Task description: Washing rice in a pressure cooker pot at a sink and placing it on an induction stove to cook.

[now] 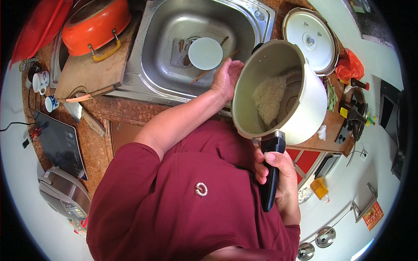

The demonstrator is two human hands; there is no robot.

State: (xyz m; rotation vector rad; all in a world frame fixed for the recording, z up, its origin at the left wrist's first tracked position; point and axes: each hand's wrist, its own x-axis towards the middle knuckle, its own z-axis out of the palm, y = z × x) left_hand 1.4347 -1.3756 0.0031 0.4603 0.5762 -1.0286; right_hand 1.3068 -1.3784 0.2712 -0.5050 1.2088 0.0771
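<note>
My right hand (281,169) grips the long black handle (271,182) of a metal pressure-cooker pot (310,107). The pot is tilted, its mouth turned towards me and the sink. Inside, a heap of uncooked rice (270,98) lies against the lower wall and bottom. My left hand (227,78) is at the pot's left side with its fingers curled; whether it bears on the pot is hidden. Beyond it is a stainless-steel sink (156,65), with a pale round bowl (205,53) and thin wooden chopsticks (200,77) in its basin.
Right of the sink lies the pot's lid (310,40), near a red plastic bag (351,67) and bottles. At left, an orange pot (94,29) rests on a wooden cutting board (94,70). A cleaver (86,117), an induction cooktop (60,143) and a rice cooker (65,192) occupy the left counter.
</note>
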